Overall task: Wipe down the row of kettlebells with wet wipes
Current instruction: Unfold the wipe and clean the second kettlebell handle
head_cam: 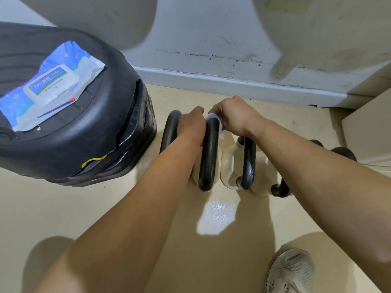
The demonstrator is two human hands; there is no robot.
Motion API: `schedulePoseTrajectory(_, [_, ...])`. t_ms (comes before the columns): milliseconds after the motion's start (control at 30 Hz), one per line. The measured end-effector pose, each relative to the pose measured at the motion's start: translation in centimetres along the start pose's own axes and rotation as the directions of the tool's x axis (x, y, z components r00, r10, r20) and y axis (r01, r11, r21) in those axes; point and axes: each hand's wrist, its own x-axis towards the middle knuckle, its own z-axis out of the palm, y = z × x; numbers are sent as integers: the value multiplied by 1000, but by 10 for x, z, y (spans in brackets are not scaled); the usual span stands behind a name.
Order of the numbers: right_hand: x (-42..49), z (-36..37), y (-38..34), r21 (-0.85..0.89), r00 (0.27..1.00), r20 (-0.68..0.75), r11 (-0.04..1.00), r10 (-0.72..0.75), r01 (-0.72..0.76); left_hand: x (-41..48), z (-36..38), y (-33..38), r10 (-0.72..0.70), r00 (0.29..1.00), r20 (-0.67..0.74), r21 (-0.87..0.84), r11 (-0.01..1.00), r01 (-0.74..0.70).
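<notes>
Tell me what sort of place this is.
Likely a gym corner: a row of kettlebells on the floor by a scuffed wall, a black padded block beside them, and the right hand holding a wipe on one.

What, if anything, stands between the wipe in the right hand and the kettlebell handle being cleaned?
Nothing visible. The right hand presses the wipe onto the far end of the black handle. The left hand sits against that handle's left side, beside the wipe.

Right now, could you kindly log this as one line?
right hand: pinches white wet wipe on black metal kettlebell handle | left hand: grips same handle | phase: wiping
</notes>
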Motion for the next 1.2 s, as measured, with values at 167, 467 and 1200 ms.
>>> schedulePoseTrajectory(167, [-16,-7,7,-87,993,-36,990,-115,112,-6,-5,4,216,976,-23,56,975,-215])
schedulePoseTrajectory(467, [7,12,7,23,993,116,1000,5,-7,13,0,0,3,996,87,105,994,-12])
schedulePoseTrajectory(1200, [-12,0,4,58,999,-24,998,25,-23,0,-5,-9,-188,960,205,-170,960,224])
